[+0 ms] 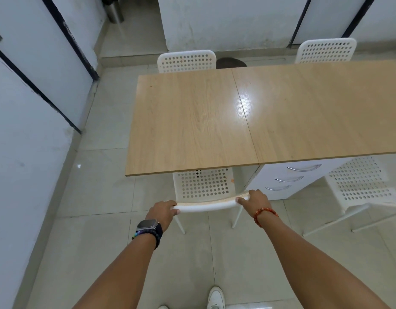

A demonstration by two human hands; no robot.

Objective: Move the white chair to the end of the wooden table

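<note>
- While both hands clamp the top rail of the chair point(203, 186), the step in hand looks like the pull-out: left hand point(162, 211) wraps the rail's left end, right hand point(256, 200) wraps its right end, fingers curled over the far side, thumbs on the near side.
- Both grips closed on the rail, nothing else held.
- Chair sits just beyond the grip, seat tucked part way under the near long edge of the tabletop point(248, 117); its rear legs rest on the floor point(99, 241) just below the hands.
- Drawer unit point(288, 179) stands just right of the right grip, close to the chair's side; can't tell if they touch.
- Second chair point(359, 186) further right of the grip, two more across the tabletop, far side.
- Tabletop's short end lies left and ahead of the left grip, with open floor beside it.
- Next move, my read: draw the chair back toward the body until the seat clears the edge, then swing left round the corner and turn it to face the short end.
- Needs an even pull on both grips so the legs don't snag the drawer unit.
</note>
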